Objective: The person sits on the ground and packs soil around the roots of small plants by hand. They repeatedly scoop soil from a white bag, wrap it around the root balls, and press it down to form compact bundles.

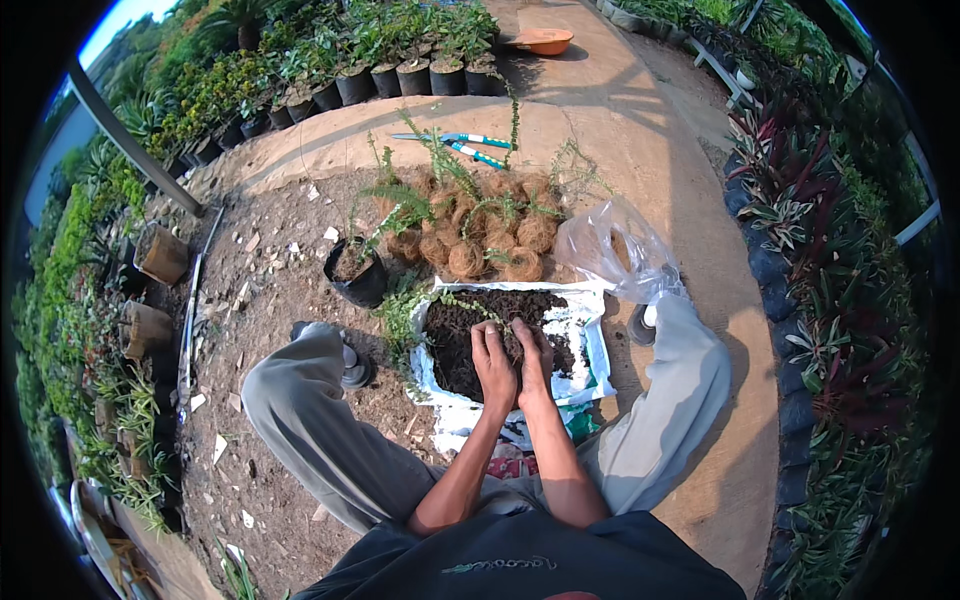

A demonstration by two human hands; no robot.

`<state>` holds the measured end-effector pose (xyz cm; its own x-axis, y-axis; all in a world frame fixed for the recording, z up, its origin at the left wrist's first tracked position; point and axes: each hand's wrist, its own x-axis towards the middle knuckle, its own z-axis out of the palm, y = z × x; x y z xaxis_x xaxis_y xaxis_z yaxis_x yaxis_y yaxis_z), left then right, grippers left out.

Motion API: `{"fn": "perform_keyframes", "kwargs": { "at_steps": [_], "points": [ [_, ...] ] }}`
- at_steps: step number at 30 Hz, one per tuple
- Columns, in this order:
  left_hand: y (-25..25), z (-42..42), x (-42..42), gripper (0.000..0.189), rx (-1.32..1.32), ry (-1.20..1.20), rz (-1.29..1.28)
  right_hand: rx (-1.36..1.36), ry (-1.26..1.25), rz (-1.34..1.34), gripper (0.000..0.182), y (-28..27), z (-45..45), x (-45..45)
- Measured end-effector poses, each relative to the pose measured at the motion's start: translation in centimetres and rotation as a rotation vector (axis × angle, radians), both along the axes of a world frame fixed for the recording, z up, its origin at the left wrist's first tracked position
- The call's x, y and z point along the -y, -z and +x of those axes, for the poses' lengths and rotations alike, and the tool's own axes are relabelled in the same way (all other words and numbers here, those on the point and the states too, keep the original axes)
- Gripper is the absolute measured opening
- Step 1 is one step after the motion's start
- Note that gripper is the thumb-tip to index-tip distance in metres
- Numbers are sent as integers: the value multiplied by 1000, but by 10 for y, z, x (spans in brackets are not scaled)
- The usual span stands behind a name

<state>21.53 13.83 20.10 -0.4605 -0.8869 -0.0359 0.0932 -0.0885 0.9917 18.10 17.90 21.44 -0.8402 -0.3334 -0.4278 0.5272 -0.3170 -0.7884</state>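
My left hand [494,367] and my right hand [535,360] are cupped together around a clump of dark soil [513,346] with a thin fern frond trailing from it to the left. Both are over a white plastic sack [606,352], laid out like a tray and holding dark potting soil [454,352]. Leafy fern sprigs [401,319] lie over its left edge. Beyond it sit several balls of brown coir fibre [466,259], some with fern fronds. To their left is a black nursery bag [358,289] with soil and a fern. A clear plastic bag [619,247] with brown fibre inside lies at the right.
Garden shears [472,142] with teal handles lie behind the fibre balls. An orange pan [541,42] is farther back, by rows of potted plants [412,77]. My bent knees flank the sack. A metal post [135,142] stands at the left; bagged plants [780,300] line the right.
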Motion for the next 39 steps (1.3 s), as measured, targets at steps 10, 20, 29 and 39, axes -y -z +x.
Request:
{"fn": "perform_keyframes", "kwargs": {
  "at_steps": [10,20,29,39],
  "points": [
    [16,0,6,16,-199,114,100,17,-42,-160,34,5,0,-2],
    [-6,0,11,25,-112,134,45,-57,49,-213,29,25,2,6],
    [-5,2,17,60,71,164,-52,-55,31,5,52,16,12,8],
    [18,2,37,67,-26,177,101,369,-60,-435,55,2,-2,4]
  ]
}}
